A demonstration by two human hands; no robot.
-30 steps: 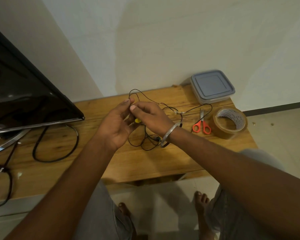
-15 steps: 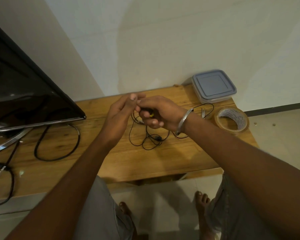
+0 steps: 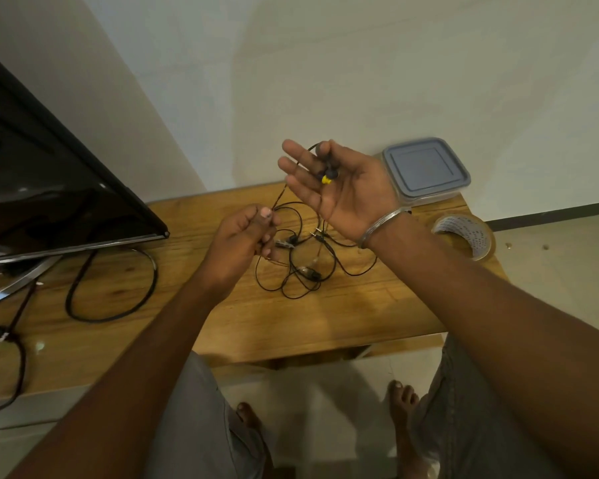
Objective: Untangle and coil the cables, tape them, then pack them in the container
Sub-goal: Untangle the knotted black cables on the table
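Black cables (image 3: pixel 296 271), yellow earbud tip (image 3: pixel 326 180), grey container lid (image 3: pixel 426 167), brown tape (image 3: pixel 489 243).

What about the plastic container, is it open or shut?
Shut: the grey lid sits flat on the container, covering it.
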